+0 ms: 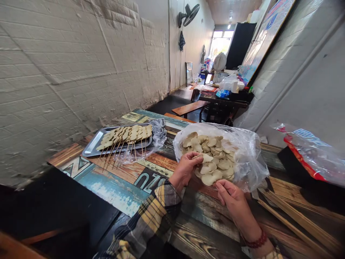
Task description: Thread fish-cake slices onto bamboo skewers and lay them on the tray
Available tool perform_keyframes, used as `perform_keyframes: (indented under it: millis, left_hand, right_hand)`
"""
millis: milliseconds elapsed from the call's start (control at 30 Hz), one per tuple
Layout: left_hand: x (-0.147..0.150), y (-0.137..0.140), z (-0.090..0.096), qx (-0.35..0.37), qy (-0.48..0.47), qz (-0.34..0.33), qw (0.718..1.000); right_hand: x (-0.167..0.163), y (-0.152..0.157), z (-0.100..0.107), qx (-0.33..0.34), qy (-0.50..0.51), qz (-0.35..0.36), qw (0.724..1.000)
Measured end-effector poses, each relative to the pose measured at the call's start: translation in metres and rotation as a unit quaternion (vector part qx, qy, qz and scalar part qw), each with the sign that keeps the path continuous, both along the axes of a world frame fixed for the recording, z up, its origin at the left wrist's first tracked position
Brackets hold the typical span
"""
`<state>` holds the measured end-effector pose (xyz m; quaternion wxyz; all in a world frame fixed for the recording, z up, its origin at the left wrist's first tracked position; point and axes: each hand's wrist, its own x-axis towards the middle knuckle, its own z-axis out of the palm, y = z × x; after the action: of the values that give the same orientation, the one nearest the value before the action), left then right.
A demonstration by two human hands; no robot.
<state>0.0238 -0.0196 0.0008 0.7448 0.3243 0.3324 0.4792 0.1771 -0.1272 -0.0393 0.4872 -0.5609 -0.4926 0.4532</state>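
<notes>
"At the open plastic bag [252, 156] of pale slices [225, 164]: grip?"

"Left hand [184, 169] pinches one slice [207, 158]; right hand [231, 196] presses fingertips together, catch unclear."

"Risk?"

"Thin slices could tear if tugged hard."

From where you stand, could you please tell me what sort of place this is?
Probably a small eatery or snack shop: a metal tray of skewered food, a bag of loose slices, and a wooden bench beyond them.
</notes>
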Motion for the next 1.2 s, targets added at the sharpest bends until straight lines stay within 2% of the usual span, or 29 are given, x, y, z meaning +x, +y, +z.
perform_keyframes:
  millis: [367, 600, 900, 1200]
  left_hand:
    - [-0.0054, 0.0084, -0.0008, -0.027, -0.027, 0.062, 0.997]
    - [-0.0059, 0.0072, -0.0014, -0.027, -0.041, 0.05, 0.998]
    - [-0.007, 0.0093, -0.0042, -0.023, -0.039, 0.067, 0.997]
    - [-0.0068, 0.0096, -0.0051, -0.028, -0.049, 0.054, 0.997]
  right_hand:
    - [0.0006, -0.0026, -0.0023, -0.011, -0.029, 0.012, 0.999]
    - [-0.0005, -0.0042, 0.0029, -0.008, -0.049, 0.016, 0.999]
    - [0.003, -0.0044, -0.0021, -0.006, -0.069, 0.027, 0.997]
    - [0.0013, -0.0052, 0.0052, -0.002, -0.079, 0.025, 0.997]
